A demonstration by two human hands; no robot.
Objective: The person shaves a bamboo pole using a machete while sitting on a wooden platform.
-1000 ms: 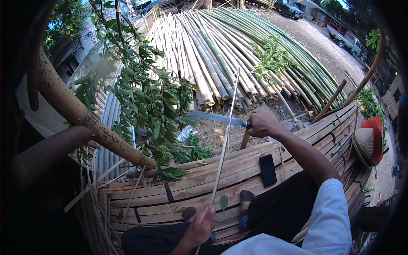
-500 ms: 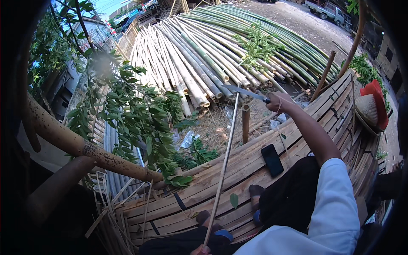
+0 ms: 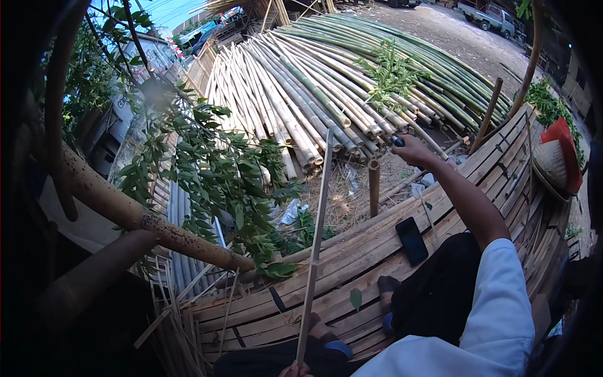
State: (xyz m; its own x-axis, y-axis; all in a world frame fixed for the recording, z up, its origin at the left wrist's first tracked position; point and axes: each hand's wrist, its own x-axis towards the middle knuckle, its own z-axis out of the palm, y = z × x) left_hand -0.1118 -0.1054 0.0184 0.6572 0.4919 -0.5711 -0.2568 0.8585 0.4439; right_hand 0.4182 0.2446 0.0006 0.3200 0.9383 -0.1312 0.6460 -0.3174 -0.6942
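Observation:
A long, pale bamboo strip (image 3: 316,251) rises from the lower edge, its broad face toward me and its far tip standing before the bamboo poles. Its lower end is in my left hand (image 3: 294,371), which is closed around it and only partly in the picture. My right arm reaches forward, and my right hand (image 3: 417,152) grips a knife by its dark handle (image 3: 397,141), to the right of the strip and apart from it. The blade cannot be made out against the poles.
I sit on a slatted bamboo platform (image 3: 352,276) with a black phone (image 3: 411,241) on it. A woven hat with red cloth (image 3: 558,157) is at the right. Piled bamboo poles (image 3: 301,94) lie ahead. Leafy branches (image 3: 207,169) and a thick bamboo rail (image 3: 107,195) stand left.
The strip has turned from a narrow edge to its broad face. The knife, whose blade was at the strip's tip, is now away from it. The view has shifted slightly.

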